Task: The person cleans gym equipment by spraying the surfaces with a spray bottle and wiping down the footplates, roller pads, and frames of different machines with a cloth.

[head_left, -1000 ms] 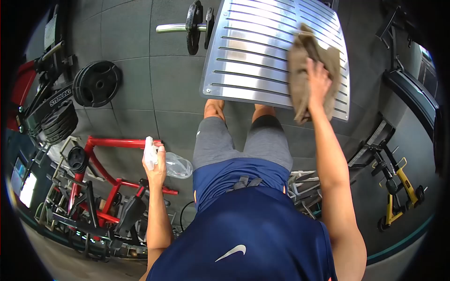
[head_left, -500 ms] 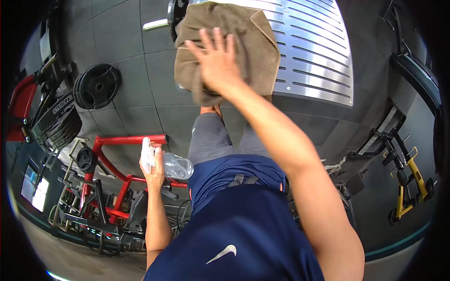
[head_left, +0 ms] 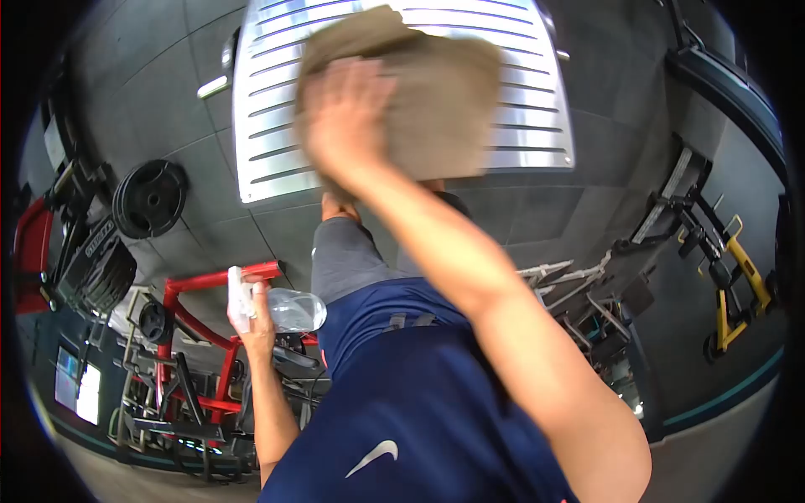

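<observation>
Right hand [head_left: 348, 113] at upper centre, blurred fingers spread over brown cloth [head_left: 440, 105], left fingers gripping spray bottle [head_left: 293, 311]

Dark floor tiles [head_left: 147, 92] with thin seams spread across the view. At the left, round black plates [head_left: 153, 201] hang beside a red panel [head_left: 33, 251], with more dark discs [head_left: 105, 281] just below. A red frame [head_left: 214, 280] stands nearer, among grey and black machines. Lower left, a window [head_left: 77, 386] glows bright. At the right are a black rack [head_left: 668, 197], a yellow-and-black machine [head_left: 746, 261] and a teal stripe [head_left: 728, 397].
</observation>
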A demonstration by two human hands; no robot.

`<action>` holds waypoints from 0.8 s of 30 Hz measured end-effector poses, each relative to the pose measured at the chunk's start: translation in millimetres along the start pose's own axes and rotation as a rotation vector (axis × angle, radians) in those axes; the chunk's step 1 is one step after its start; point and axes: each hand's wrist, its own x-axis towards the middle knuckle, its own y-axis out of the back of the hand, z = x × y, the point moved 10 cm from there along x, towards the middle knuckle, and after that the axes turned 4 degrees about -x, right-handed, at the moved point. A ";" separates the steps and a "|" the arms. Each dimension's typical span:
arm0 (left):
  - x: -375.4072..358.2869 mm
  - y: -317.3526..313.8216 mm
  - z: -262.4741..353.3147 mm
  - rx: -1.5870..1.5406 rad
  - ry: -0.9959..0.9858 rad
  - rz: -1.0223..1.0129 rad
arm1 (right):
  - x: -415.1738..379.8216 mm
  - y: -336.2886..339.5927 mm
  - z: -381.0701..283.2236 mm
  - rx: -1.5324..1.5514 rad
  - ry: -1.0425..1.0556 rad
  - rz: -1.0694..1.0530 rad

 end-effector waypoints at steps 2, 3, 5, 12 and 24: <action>-1.1 -5.7 5.3 0.066 -0.001 -0.008 | -2.1 -9.2 -87.5 -0.017 0.279 -0.003; 0.4 -11.0 12.8 0.064 0.010 0.015 | -3.0 -13.9 -98.7 0.078 0.309 -0.019; 9.1 -13.6 14.1 0.141 -0.005 -0.067 | -10.5 -11.9 -80.7 0.235 0.362 -0.076; 28.6 -77.3 72.1 0.103 -0.033 -0.133 | -40.3 46.4 220.5 0.045 -0.117 -0.051; 18.8 -117.3 132.6 0.170 -0.094 -0.150 | 36.4 3.4 80.3 0.061 -0.078 -0.092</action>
